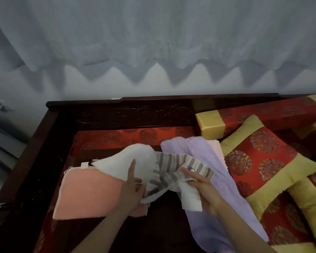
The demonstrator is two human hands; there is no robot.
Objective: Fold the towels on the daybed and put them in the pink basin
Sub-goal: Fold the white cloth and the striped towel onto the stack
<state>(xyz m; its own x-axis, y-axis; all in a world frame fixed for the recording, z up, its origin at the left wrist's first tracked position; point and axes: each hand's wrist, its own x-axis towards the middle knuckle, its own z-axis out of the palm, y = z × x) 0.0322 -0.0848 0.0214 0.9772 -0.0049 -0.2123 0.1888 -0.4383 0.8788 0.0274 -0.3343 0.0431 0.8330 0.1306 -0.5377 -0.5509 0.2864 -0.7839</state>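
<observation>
Over the daybed (98, 114) the left hand (133, 187) pinches the white towel (128, 157), forefinger straight, and the right hand (203, 190) grips its striped end; a pink towel (87, 194) and a purple towel (199, 148) lie on the daybed

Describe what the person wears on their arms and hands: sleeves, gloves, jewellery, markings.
Both are bare: the left hand and right hand wear no gloves, and no sleeve, watch, bracelet or ring shows on either forearm down to the frame's edge.
</observation>
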